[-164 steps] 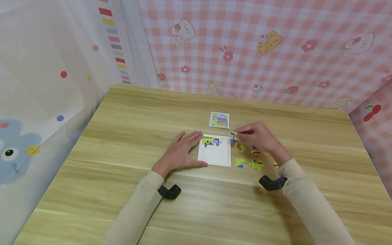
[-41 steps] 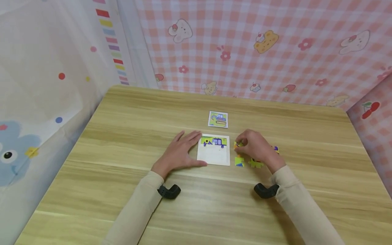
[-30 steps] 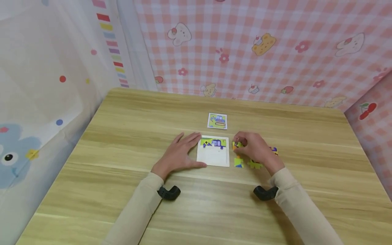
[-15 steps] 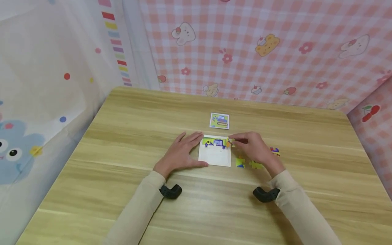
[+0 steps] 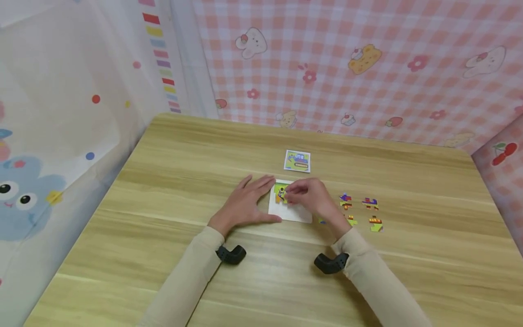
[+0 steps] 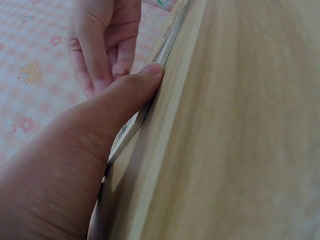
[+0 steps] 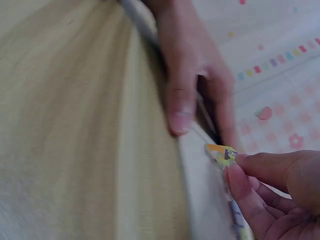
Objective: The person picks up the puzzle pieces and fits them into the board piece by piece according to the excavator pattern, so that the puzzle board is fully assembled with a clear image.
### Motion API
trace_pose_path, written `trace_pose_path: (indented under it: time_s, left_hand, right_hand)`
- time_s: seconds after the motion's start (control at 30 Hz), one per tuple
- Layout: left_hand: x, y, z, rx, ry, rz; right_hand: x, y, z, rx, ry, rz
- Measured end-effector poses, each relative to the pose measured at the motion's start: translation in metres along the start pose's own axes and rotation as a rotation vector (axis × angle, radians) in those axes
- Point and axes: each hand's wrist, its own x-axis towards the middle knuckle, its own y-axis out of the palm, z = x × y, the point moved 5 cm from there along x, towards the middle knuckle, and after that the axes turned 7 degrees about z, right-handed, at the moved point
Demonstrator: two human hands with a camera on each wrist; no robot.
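My left hand lies with spread, straight fingers along the left side of a white puzzle tray; in the left wrist view its thumb rests on the tray's edge. Between thumb and fingers my right hand pinches a yellow-green puzzle piece with an orange part, over the tray's upper left. The right wrist view shows that piece tilted above the white tray surface. The right hand covers much of the tray's upper right, where other pieces are mostly hidden.
Several loose pieces lie right of the tray, among them a purple one and a green and orange one; the right forearm partly covers others. A small picture card lies behind the tray. Checked cloth hangs behind the table.
The right hand picked up the orange and green piece from right of the tray and carried it left, over the tray. Earlier, another piece went into the tray's top row. The left hand stayed put.
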Motion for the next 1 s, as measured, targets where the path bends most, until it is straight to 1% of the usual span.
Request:
trace_pose_path:
  time_s: [0.17, 0.23, 0.43, 0.67, 0.8, 1.0]
  left_hand:
    - [0.000, 0.002, -0.001, -0.004, 0.000, 0.009]
    - [0.000, 0.002, -0.001, -0.005, 0.000, 0.009]
    - [0.001, 0.002, 0.000, 0.002, -0.002, 0.007]
    - [0.001, 0.001, -0.001, 0.001, -0.001, 0.003]
    - [0.001, 0.001, -0.001, 0.003, 0.004, -0.002]
    - [0.000, 0.001, -0.001, -0.002, 0.001, 0.001]
  right_hand:
    - [0.003, 0.009, -0.004, -0.047, 0.036, -0.012]
    - [0.004, 0.011, -0.003, -0.066, 0.036, -0.028]
    - [0.004, 0.015, 0.003, -0.128, 0.001, -0.086]
    - [0.001, 0.018, 0.002, -0.151, 0.032, -0.149]
    - [0.000, 0.020, 0.003, -0.172, 0.008, -0.169]
    - [-0.001, 0.021, 0.005, -0.200, -0.044, -0.179]
